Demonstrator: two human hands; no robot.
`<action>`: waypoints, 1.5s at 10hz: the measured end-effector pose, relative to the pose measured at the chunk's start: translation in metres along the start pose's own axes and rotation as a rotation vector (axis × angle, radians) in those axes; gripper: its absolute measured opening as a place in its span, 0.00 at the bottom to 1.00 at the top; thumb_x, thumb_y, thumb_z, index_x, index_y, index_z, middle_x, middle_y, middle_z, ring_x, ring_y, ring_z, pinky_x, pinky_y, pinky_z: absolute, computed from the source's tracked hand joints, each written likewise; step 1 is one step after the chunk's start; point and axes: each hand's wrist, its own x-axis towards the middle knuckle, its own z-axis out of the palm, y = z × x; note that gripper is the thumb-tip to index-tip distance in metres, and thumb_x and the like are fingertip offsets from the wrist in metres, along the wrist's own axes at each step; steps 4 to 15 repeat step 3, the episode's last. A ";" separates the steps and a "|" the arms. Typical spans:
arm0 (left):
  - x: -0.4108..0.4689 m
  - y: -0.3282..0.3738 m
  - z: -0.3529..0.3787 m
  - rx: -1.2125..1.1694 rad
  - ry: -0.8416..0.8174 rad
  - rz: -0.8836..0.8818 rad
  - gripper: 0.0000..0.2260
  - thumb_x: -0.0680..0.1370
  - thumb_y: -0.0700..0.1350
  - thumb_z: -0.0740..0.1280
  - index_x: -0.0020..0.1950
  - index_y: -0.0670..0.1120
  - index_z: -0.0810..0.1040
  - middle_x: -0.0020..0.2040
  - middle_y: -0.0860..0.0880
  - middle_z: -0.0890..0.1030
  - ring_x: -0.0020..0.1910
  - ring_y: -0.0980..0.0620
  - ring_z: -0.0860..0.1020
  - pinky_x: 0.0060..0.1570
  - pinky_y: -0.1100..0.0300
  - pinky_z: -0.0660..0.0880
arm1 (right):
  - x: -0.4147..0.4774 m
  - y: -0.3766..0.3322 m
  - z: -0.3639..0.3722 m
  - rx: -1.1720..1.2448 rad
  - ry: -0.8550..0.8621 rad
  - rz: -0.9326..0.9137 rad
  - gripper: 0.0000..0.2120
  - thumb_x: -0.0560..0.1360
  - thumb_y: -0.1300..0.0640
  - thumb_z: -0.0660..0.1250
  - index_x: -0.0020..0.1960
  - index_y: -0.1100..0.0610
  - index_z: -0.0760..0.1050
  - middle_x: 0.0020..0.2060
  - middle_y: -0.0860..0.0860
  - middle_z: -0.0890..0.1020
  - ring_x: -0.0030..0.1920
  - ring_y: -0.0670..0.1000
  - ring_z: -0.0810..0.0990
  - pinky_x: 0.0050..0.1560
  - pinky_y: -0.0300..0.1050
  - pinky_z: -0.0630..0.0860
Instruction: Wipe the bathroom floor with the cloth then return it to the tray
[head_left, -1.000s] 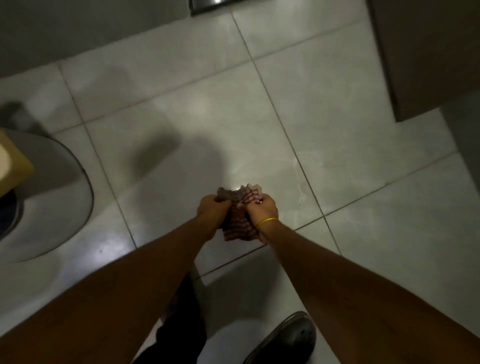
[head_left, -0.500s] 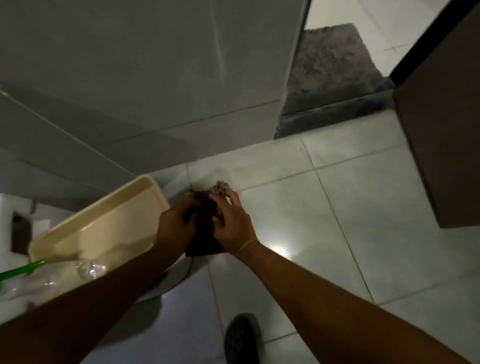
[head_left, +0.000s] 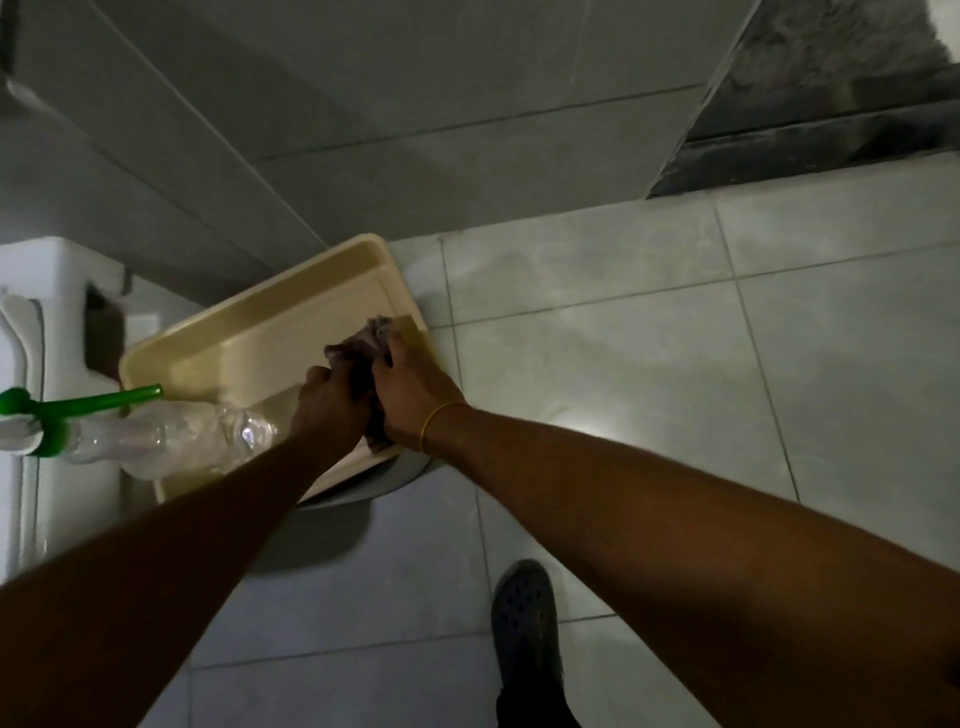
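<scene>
A bunched red-and-white cloth is gripped between my left hand and my right hand. Both hands hold it over the right end of a cream plastic tray. The tray rests on a closed toilet lid. Only the top of the cloth shows above my fingers; the remainder is hidden between my hands. A thin yellow band circles my right wrist.
A clear spray bottle with a green nozzle lies in the tray's left end. The white toilet cistern stands at the left. A grey tiled wall rises behind, a doorway threshold is at upper right, and my dark shoe stands on the floor tiles.
My view swung from the open floor to the toilet corner. Both hands carried the cloth from above the floor tiles to over the tray's right end.
</scene>
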 end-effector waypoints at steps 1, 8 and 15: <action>-0.001 0.007 -0.006 0.201 -0.098 -0.129 0.21 0.81 0.57 0.59 0.73 0.54 0.67 0.62 0.40 0.66 0.65 0.31 0.70 0.66 0.34 0.67 | -0.017 -0.002 0.004 -0.123 0.022 0.104 0.29 0.81 0.54 0.68 0.78 0.64 0.68 0.84 0.60 0.58 0.74 0.65 0.69 0.71 0.60 0.70; -0.034 0.080 -0.023 0.374 0.068 0.205 0.23 0.82 0.54 0.61 0.75 0.49 0.68 0.73 0.41 0.70 0.70 0.35 0.71 0.67 0.35 0.68 | -0.092 0.026 -0.050 -0.309 0.131 0.085 0.20 0.76 0.58 0.66 0.67 0.63 0.76 0.76 0.63 0.68 0.67 0.65 0.73 0.61 0.58 0.73; -0.034 0.080 -0.023 0.374 0.068 0.205 0.23 0.82 0.54 0.61 0.75 0.49 0.68 0.73 0.41 0.70 0.70 0.35 0.71 0.67 0.35 0.68 | -0.092 0.026 -0.050 -0.309 0.131 0.085 0.20 0.76 0.58 0.66 0.67 0.63 0.76 0.76 0.63 0.68 0.67 0.65 0.73 0.61 0.58 0.73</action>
